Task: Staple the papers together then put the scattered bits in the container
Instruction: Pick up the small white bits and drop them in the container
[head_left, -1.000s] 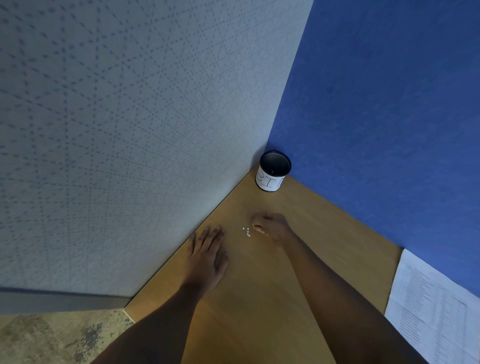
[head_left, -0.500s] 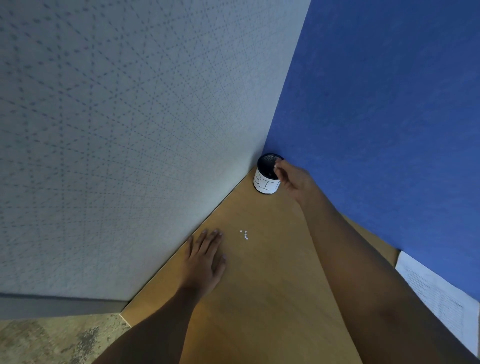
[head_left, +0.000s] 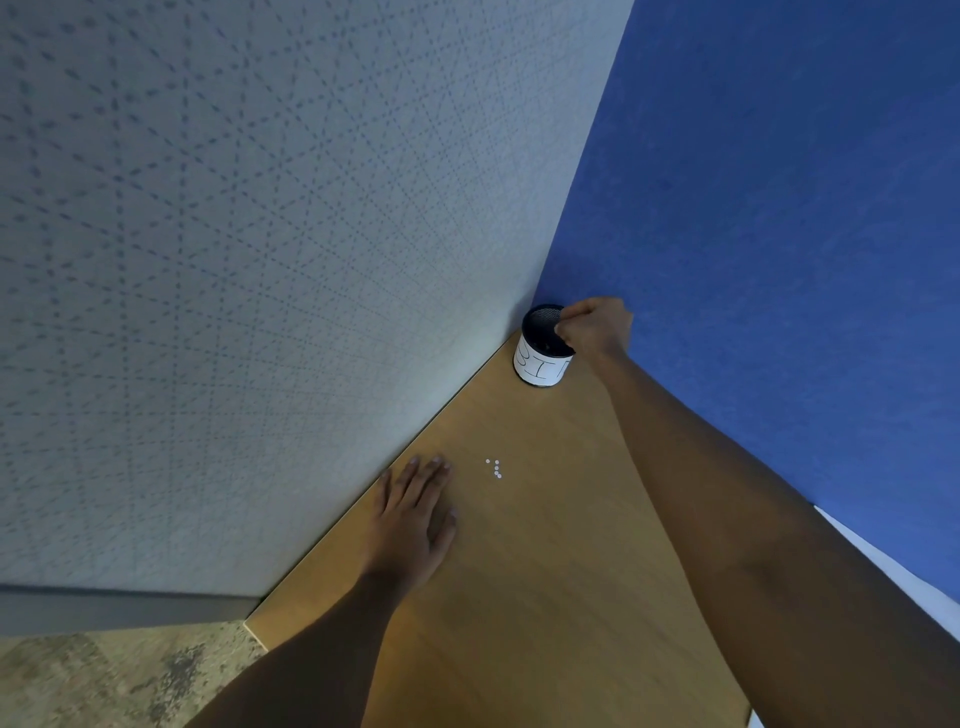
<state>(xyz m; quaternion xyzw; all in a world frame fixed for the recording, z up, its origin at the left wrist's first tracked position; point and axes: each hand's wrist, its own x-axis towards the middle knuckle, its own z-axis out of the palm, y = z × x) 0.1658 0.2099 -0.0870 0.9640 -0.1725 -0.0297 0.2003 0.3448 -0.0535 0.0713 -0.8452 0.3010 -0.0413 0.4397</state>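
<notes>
**A:** Where is the container?

**B:** It stands upright in the far corner of the counter, where the grey patterned partition meets the blue partition. It is a black mesh cup with a white label and hand-drawn letters on it.

**A:** And the right grip?

**B:** It is over the cup's mouth, on the side nearest the blue partition. The fingers are curled and bunched, with the tips pointing down at the rim. I cannot tell whether they pinch anything, since a bit would be too small to see there.

**A:** Are there any bits on the wood?

**B:** Yes, a small cluster of white dots lies on the counter, well apart from the cup and just beside the left grip's fingertips.

**A:** What is the left grip doing?

**B:** It lies flat, palm down, with the fingers straight and close together. It holds nothing, and it rests near the foot of the grey partition.

**A:** And the papers?

**B:** Only a white strip shows at the right edge, between the right forearm and the blue partition. The arm covers the rest, so I cannot tell whether they are stapled.

**A:** Is there anything else?

**B:** A speckled floor shows at the lower left, below the counter's edge.
</notes>
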